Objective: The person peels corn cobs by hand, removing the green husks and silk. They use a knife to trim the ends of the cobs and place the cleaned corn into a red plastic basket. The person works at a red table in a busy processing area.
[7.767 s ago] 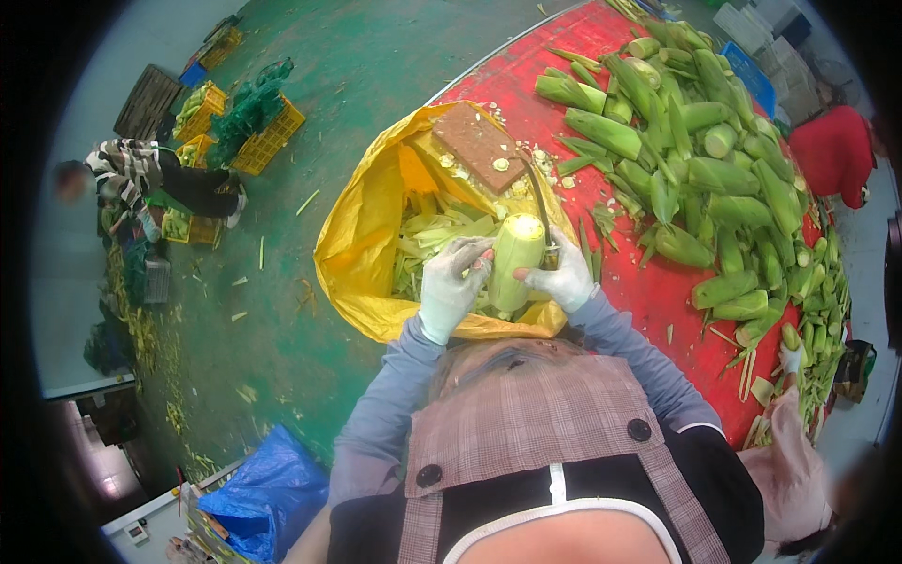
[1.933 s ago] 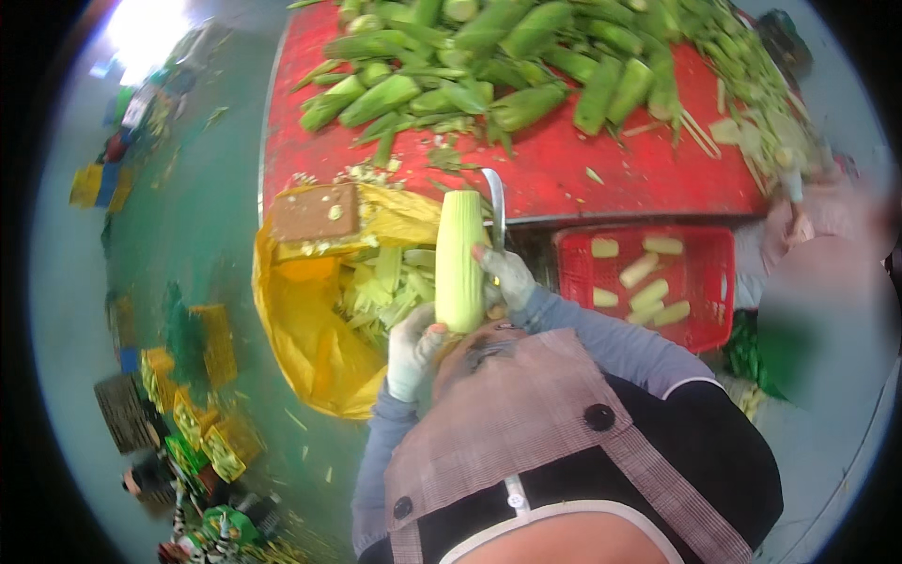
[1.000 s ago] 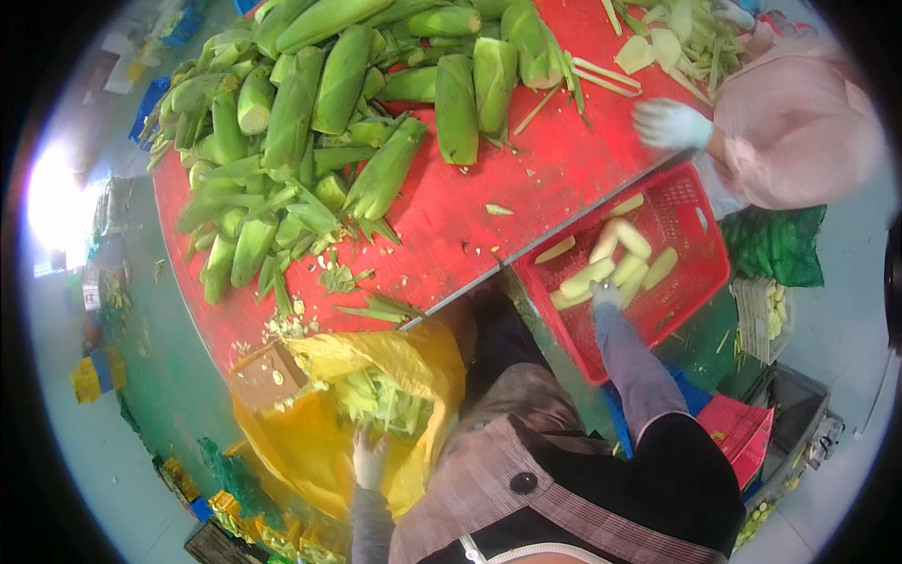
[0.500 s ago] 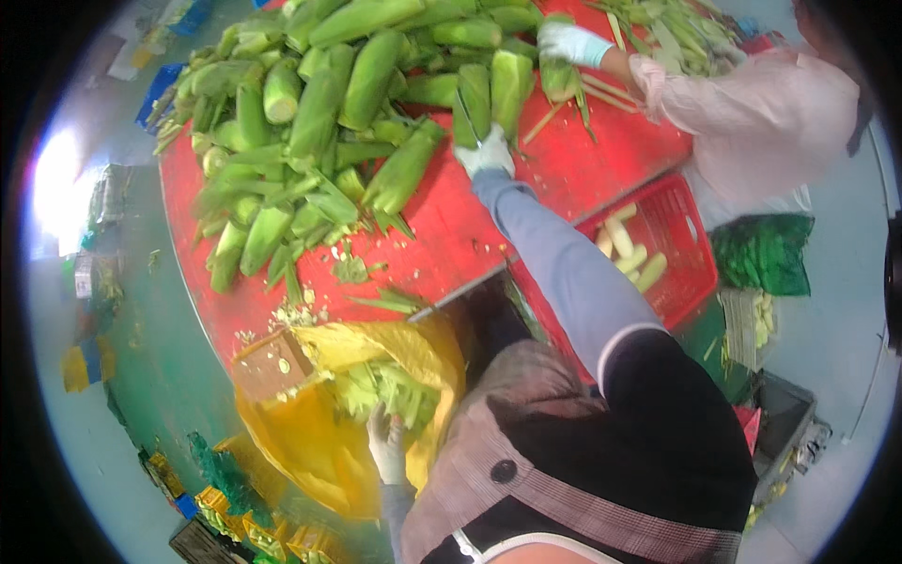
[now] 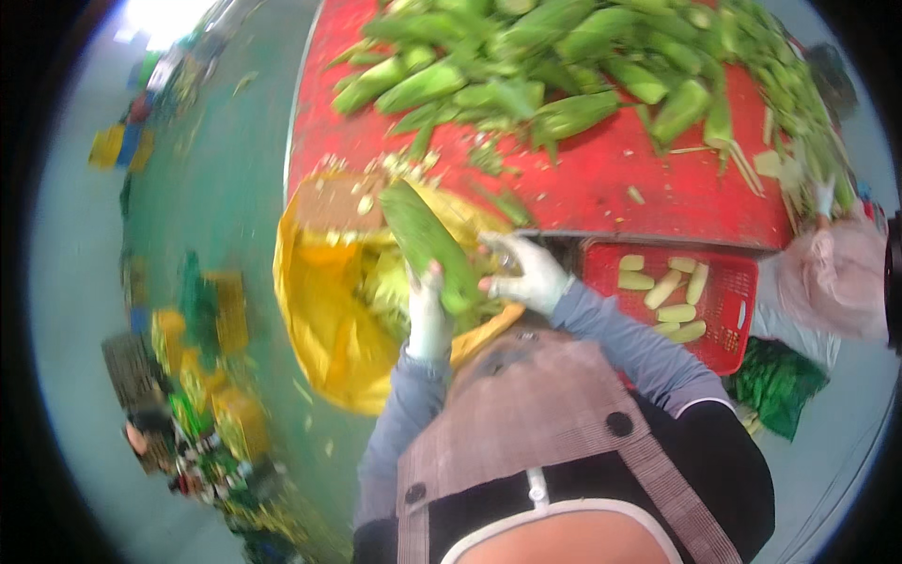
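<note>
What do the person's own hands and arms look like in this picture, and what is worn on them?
The left hand and right hand wear whitish gloves; some fingers show bare tips. Plain grey-blue sleeves cover both forearms. On the right arm, this meets a black upper sleeve with a white edge.

We've got decent, fairly even light, but the glare (image 5: 164, 19) up top left is totally blown out. Shadow pools under the front edge of the red table (image 5: 695, 202). Fisheye bends the view toward the black rim (image 5: 19, 282), and we're seeing soft smearing on the held corn cob (image 5: 427, 240) and yellow crates (image 5: 241, 423).
</note>
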Motion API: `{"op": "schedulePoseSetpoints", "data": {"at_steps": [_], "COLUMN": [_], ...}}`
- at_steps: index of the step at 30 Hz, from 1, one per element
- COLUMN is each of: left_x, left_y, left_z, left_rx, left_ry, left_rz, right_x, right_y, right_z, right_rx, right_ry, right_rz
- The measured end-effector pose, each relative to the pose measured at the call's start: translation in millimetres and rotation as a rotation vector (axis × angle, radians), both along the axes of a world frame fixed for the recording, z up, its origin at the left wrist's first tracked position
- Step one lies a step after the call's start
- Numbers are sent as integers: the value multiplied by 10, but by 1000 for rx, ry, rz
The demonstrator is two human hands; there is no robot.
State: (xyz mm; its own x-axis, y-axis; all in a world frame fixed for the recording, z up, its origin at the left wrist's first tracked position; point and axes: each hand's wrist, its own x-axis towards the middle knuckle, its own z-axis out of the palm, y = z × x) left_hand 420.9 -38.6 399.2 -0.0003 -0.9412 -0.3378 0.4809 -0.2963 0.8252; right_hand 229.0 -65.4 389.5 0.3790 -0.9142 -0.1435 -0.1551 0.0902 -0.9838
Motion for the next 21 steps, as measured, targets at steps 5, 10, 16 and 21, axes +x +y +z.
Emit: {"op": "schedulePoseSetpoints", "data": {"at_steps": [5, 10, 16, 21], "left_x": [624, 821, 895, 906], "left_y": [305, 717, 893, 845], "left_z": [-111, -358, -417, -364], "left_rx": [353, 288, 187, 246], "left_ry": [594, 657, 432, 442], "left_rz": [345, 277, 311, 291], "right_x": [223, 641, 849, 1020], "right_y": [252, 341, 393, 482], "right_z": [140, 198, 45, 87], "right_rx": [-412, -554, -489, -446], "right_ry": [305, 457, 491, 473], "right_rz": [294, 566, 638, 512]}}
